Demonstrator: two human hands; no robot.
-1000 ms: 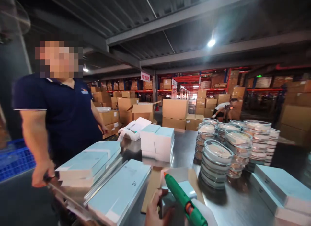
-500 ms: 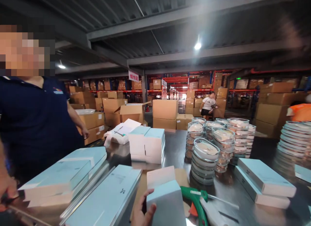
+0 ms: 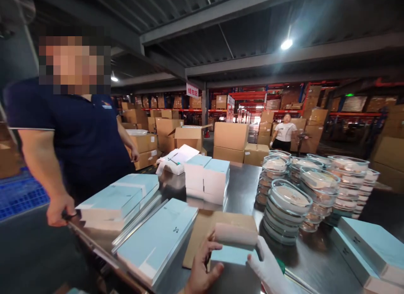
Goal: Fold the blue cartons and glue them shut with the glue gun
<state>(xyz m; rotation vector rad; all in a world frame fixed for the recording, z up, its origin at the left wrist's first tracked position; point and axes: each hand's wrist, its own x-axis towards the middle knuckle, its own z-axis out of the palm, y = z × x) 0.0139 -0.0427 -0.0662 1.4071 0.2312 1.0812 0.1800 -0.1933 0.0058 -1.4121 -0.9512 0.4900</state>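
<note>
Head view shows the left hand (image 3: 202,266) and gloved right hand (image 3: 268,266), fingers half curled, clasping a blue-topped box (image 3: 233,255). Glass containers (image 3: 284,220) stand stacked on the worktop (image 3: 241,182).

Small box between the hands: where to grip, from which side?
Likely at the left and right sides of the small box, one hand from each. The left hand and gloved right hand flank it that way; the raised flap takes up its far edge.

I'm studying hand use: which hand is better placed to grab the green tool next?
Probably right: the gloved right hand is at the box's right side, near the partly hidden green tool. The left hand is across the box from it.
</note>
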